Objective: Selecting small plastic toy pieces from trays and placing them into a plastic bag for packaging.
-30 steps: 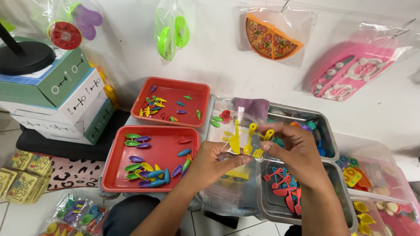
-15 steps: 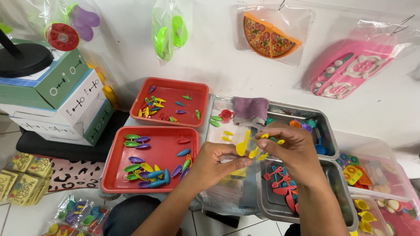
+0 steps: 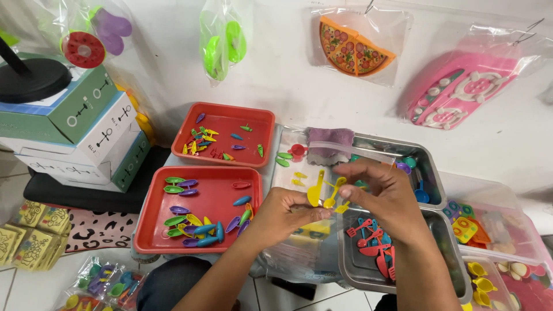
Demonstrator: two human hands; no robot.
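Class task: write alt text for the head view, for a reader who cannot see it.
Two hands, left and right, hold small yellow toy utensils above a clear bag. Red trays of coloured pieces lie left, metal trays right.

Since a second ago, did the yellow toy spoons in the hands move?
Yes. The yellow spoons dropped a little lower, toward the person, and now sit level with the near red tray's top edge, held by the left hand and right hand.

both hands [image 3: 299,210] pinching yellow toy utensils [image 3: 325,193], red trays [image 3: 230,193]
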